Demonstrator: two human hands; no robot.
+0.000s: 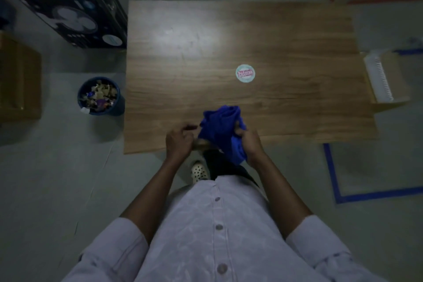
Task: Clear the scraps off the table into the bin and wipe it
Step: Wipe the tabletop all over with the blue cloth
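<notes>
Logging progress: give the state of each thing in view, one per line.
bin: full of scraps, on floor.
table: no scraps visible, one round sticker.
cloth: bunched, above near edge.
right hand: grips the cloth.
left hand: fingers curled beside cloth, grip unclear.

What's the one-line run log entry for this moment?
right hand: grips blue cloth | left hand: at cloth edge, grip unclear | table: round sticker | bin: scraps inside

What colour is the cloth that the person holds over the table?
The cloth is plain deep blue, with no pattern; the head view shows it.
</notes>
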